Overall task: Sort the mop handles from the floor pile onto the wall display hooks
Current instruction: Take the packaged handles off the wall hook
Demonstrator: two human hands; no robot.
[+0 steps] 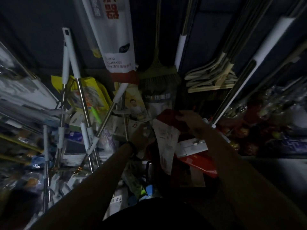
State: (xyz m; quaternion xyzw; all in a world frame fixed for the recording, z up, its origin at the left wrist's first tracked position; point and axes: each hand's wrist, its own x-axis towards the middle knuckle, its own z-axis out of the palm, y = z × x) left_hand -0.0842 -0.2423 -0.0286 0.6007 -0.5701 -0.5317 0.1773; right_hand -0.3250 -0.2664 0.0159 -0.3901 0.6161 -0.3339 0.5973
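The scene is dim. Several mop handles with white grips and steel shafts (pixel 83 97) lean crossed in the floor pile at the left; another one (pixel 116 100) slants toward the centre. My right hand (pixel 187 118) grips the red top of a white and red package (pixel 166 141) that hangs down from it. My left hand (pixel 141 133) reaches in beside that package's left edge; its fingers are too dark to read. Long handles (pixel 181 45) hang on the dark wall above.
A white floor squeegee package (pixel 116 47) hangs at top centre, a green broom (pixel 159 77) beside it, wooden hangers (pixel 211 77) to the right. A long white-gripped pole (pixel 259 58) leans at the right. Packaged goods and shelves crowd both sides and the floor.
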